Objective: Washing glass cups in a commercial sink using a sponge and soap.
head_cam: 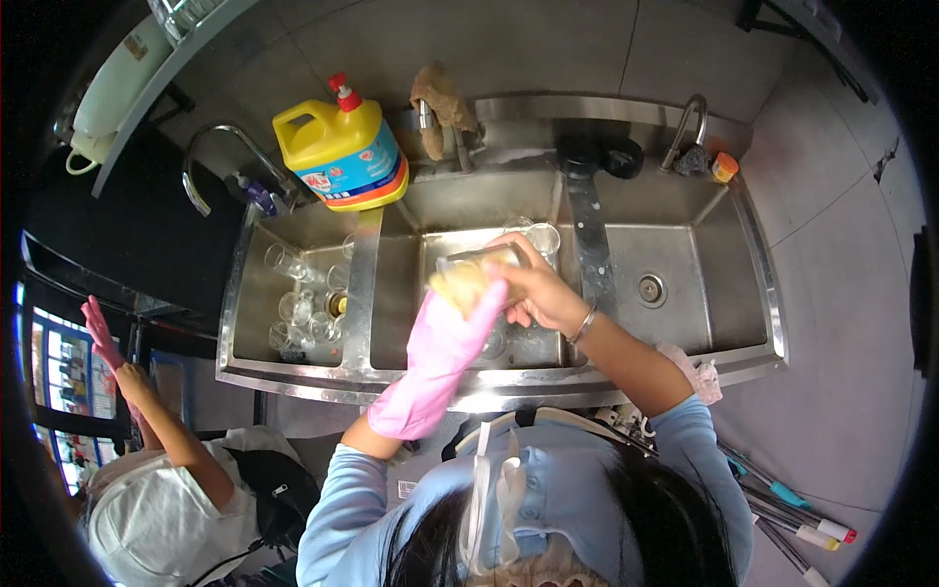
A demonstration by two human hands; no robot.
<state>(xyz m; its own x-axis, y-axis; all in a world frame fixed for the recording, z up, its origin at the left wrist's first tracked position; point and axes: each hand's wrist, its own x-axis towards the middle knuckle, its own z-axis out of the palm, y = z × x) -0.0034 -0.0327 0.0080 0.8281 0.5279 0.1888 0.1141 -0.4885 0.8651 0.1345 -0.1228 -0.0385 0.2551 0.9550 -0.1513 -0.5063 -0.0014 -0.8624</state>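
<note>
My left hand (462, 315), in a pink rubber glove, presses a yellow sponge (458, 286) against the mouth of a clear drinking glass (477, 257); the sponge is blurred. Bare but for a bracelet at the wrist, my right hand (539, 282) grips the glass around its side and base. Both hands are above the middle basin of a stainless steel sink (477, 194). Below and behind them, more glasses (543, 239) stand in that basin, partly hidden by the hands. Several clear glasses (293, 308) lie and stand in the left basin.
A yellow detergent jug (345, 158) with a red pump stands behind the left basins. A brown cloth (442, 99) hangs over the middle faucet. The right basin (653, 257) has a drain. A co-worker (169, 499) wearing pink gloves is at the left. Mop handles (792, 506) lie at lower right.
</note>
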